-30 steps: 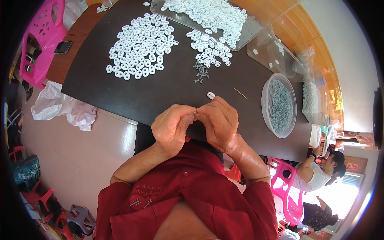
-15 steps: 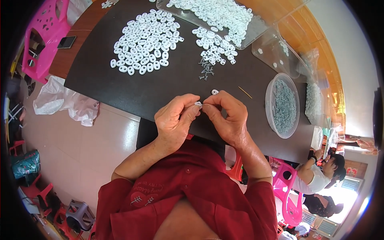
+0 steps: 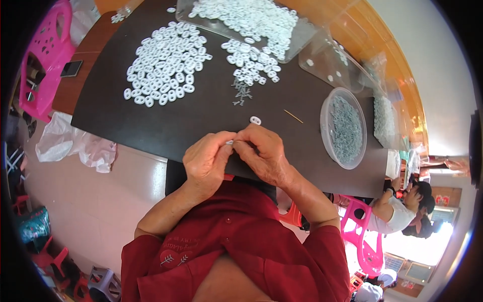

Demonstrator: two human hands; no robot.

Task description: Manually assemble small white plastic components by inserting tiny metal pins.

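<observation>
My left hand [image 3: 207, 160] pinches a small white plastic piece [image 3: 230, 142] between thumb and forefinger, just above the table's near edge. From the other side, my right hand [image 3: 262, 152] closes thumb and forefinger on the same piece. Only a sliver of it shows between the fingertips. Just beyond my right knuckles lies a white oval piece with two holes [image 3: 255, 121]. Farther off is a small heap of grey screws [image 3: 242, 92], touching a cluster of white plastic pieces [image 3: 254, 63]. A large group of white two-hole ovals [image 3: 163, 65] spreads over the left of the table.
A round clear tub [image 3: 326, 135] of grey screws stands at the right, near a thin wooden stick [image 3: 293, 116]. Clear trays [image 3: 297, 48] with white pieces line the back. A phone [image 3: 71, 68] rests at far left. Other people [image 3: 395, 214] sit at the right.
My hands have shifted slightly left and nearer, and the fingertips now cover more of the white piece. The table's contents appear farther left as the view turned.
</observation>
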